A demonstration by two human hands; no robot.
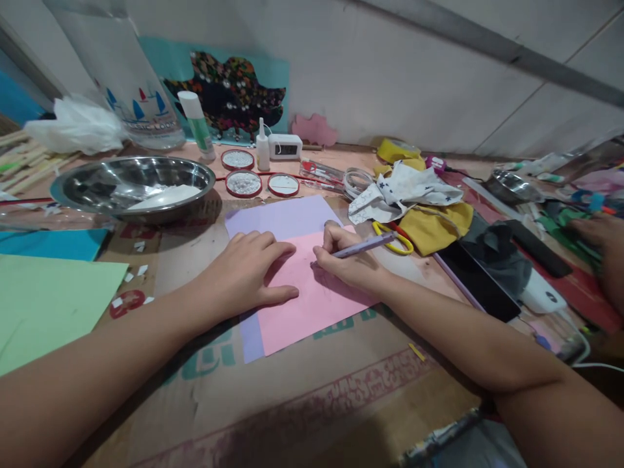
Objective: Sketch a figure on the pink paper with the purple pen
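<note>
A pink sheet of paper (292, 312) lies over a lavender sheet (277, 218) on a printed cardboard piece (234, 403). My left hand (251, 270) rests flat on the pink sheet's left side, thumb and fingers spread. In my right hand (348, 260) a slim purple pen (365, 246) is pinched, its tip down at the pink paper. Faint lines seem to show near the tip, too weak to make out. Just beyond the right hand are yellow-handled scissors (402, 240), partly under cloth.
A steel bowl (205, 188), red-rimmed dishes of beads (244, 183), a glue stick (197, 123) and a glue bottle (262, 146) stand behind. Green paper (49, 305) lies left. At right are a phone (480, 279), cloths (404, 188) and another person's hand (604, 240).
</note>
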